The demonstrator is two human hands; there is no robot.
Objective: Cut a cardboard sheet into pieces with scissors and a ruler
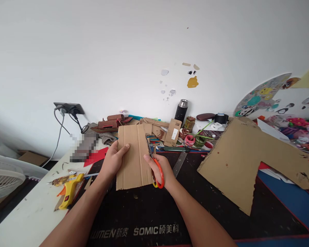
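Held up over the black desk mat is a roughly rectangular piece of cardboard [135, 157] with vertical creases. My left hand [113, 158] grips its left edge, thumb on the near face and the other fingers behind it. At the right edge my right hand [161, 168] is closed around orange-handled scissors [160, 173], with a bit of yellow showing on the lower handle. The scissor blades point up and away along the cardboard's right edge. Whether they are cutting into it cannot be made out.
A large cut cardboard sheet [231, 161] lies to the right on the mat [134, 212]. At left sits a yellow glue gun [72, 192]. Behind are a metal ruler [179, 164], a cutter knife [175, 149], paint jars [190, 140], a black thermos [181, 110] and a brown model boat [110, 124].
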